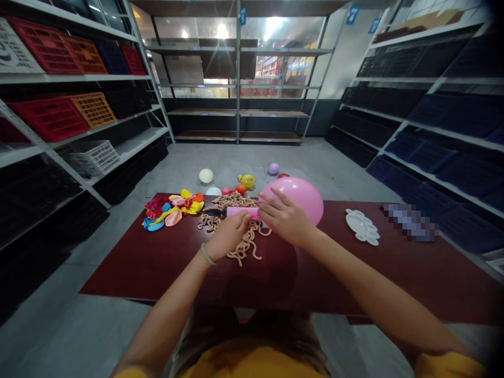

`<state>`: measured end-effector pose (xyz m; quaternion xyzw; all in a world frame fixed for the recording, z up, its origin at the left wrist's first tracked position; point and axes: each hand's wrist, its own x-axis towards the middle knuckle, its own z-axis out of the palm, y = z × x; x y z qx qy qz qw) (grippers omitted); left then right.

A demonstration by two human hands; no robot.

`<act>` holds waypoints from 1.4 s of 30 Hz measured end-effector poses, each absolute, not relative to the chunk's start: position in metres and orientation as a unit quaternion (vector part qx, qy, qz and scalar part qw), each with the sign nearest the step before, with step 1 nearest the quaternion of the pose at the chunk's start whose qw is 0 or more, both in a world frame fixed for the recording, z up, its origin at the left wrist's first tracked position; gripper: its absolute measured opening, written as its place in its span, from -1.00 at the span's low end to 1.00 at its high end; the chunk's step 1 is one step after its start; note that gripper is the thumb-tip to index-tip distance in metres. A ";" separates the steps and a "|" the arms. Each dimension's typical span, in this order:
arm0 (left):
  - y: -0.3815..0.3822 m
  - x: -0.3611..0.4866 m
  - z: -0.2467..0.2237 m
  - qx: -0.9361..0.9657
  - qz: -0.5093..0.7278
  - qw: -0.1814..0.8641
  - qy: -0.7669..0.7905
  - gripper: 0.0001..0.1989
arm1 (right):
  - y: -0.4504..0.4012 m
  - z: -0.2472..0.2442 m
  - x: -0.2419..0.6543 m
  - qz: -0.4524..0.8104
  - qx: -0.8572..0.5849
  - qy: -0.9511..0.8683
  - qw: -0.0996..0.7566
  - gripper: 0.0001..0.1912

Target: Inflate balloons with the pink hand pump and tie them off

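A large inflated pink balloon (305,197) is held above the table, its neck end facing left. Beside that neck is a pink hand pump (236,211) with a black handle end pointing left. My left hand (230,233) is closed around the pump near its nozzle end, thumb on top. My right hand (289,218) lies against the near side of the balloon, fingers stretched toward its neck. The exact join between nozzle and balloon is partly covered by my fingers. Tan twisted strands (246,244) lie in a tangled heap beneath the pump.
Flat coloured balloons (173,210) are piled at the table's left. A white scalloped palette (362,227) and a blurred-out dark item (411,221) lie at the right. Several small inflated balloons, one yellow (247,181), rest beyond the dark red table (157,268). Shelves with crates (51,118) stand around.
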<state>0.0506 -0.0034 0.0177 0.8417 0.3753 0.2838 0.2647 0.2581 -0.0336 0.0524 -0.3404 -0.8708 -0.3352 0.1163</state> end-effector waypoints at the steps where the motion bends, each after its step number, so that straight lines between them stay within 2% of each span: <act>1: -0.005 0.052 0.018 0.826 0.301 0.293 0.375 -0.58 | -0.036 0.054 0.257 -0.324 -0.343 -0.874 0.119 -0.75; 7: -0.011 0.064 0.019 0.636 0.358 0.566 0.383 -0.64 | -0.044 0.062 0.253 -0.335 -0.349 -0.869 0.100 -0.73; 9: -0.011 0.065 0.019 0.585 0.365 0.617 0.379 -0.70 | -0.046 0.062 0.254 -0.348 -0.348 -0.865 0.095 -0.73; 12: -0.011 0.064 0.021 0.545 0.384 0.640 0.382 -0.75 | -0.047 0.061 0.255 -0.353 -0.348 -0.863 0.095 -0.74; 18: -0.017 0.057 0.027 0.510 0.431 0.649 0.364 -0.75 | -0.047 0.057 0.254 -0.326 -0.350 -0.870 0.115 -0.73; 29: -0.018 0.052 0.017 0.542 0.399 0.636 0.377 -0.63 | -0.043 0.054 0.244 -0.265 -0.345 -0.892 0.124 -0.73; 37: -0.013 0.033 0.015 0.703 0.355 0.490 0.374 -0.74 | -0.042 0.054 0.249 -0.316 -0.312 -0.890 0.104 -0.72; 40: -0.014 0.029 0.016 0.719 0.375 0.417 0.410 -0.79 | -0.041 0.055 0.247 -0.322 -0.310 -0.889 0.104 -0.72; 42: -0.014 0.028 0.017 0.707 0.391 0.405 0.427 -0.78 | -0.039 0.055 0.244 -0.324 -0.311 -0.887 0.105 -0.72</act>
